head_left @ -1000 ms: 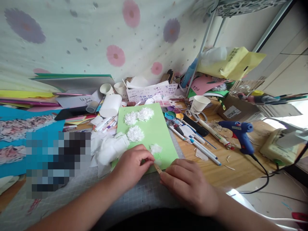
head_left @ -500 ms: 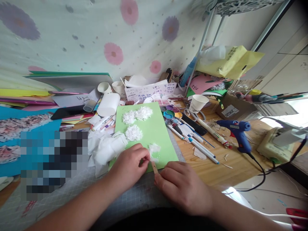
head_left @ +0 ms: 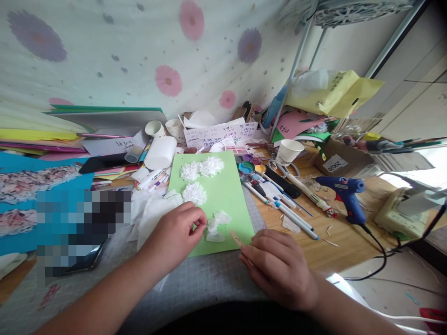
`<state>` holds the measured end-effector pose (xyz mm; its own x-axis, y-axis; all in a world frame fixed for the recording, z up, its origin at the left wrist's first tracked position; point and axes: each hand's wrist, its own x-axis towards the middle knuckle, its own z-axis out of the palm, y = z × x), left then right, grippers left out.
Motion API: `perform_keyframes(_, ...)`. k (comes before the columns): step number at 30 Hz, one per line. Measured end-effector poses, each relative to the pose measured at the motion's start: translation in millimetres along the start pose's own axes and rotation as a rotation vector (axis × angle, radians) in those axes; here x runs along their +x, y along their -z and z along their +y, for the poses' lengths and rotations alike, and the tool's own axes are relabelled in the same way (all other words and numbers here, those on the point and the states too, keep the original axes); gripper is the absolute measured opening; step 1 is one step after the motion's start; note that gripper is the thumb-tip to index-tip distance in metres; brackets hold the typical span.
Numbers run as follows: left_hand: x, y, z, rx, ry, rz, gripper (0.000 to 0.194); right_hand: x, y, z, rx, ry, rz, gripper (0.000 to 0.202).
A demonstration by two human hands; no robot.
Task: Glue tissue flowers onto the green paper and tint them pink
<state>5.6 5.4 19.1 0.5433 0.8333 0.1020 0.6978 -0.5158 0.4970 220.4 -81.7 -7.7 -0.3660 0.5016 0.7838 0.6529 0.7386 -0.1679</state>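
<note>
A green sheet of paper (head_left: pixel 232 186) lies on the grey cutting mat (head_left: pixel 223 274), with several ruffled white paper flowers (head_left: pixel 194 193) on its upper half. Lower down, thin white paper pieces (head_left: pixel 218 225) form a loose cluster. My left hand (head_left: pixel 179 228) hovers at the cluster's left side, thumb and fingers pinched; what is between them, if anything, is hidden. In my right hand (head_left: pixel 279 265) is a wooden craft stick (head_left: pixel 236 238), its tip pointing at the cluster from the right. White tissue paper (head_left: pixel 150 209) is heaped left of the sheet.
On the right stand a blue glue gun (head_left: pixel 344 190) with its cord, a paper cup (head_left: pixel 289 151) and a power strip (head_left: pixel 396 214). Markers (head_left: pixel 296 218) and paint pots (head_left: pixel 246 167) line the sheet's right edge. A blue sheet (head_left: pixel 21 242) with crumpled decoration lies left.
My left hand has moved slightly up and left, off the cluster. My right hand and the stick have drawn to the right. More white paper now shows in the cluster.
</note>
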Motion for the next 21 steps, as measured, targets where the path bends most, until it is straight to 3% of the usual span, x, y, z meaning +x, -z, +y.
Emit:
perform_keyframes(5,-7,30.4,-7,0.079,0.005,0.091,0.014,7,-2,0,0.052,0.044,-0.057,0.01)
perform_keyframes(9,-23,56.8,-24,0.179,0.112,0.153,0.016,13,-1,-2,0.07,0.061,-0.119,0.009)
perform_keyframes(11,-33,64.5,-32,0.218,0.157,0.099,0.018,13,-1,-3,0.072,0.07,-0.146,0.009)
perform_keyframes(15,-49,60.5,-39,0.223,0.069,-0.117,0.017,11,-3,-3,0.078,0.062,-0.184,0.01)
perform_keyframes(21,-55,38.0,-26,0.273,0.109,-0.214,0.021,12,-4,-3,0.094,0.065,-0.199,0.013)
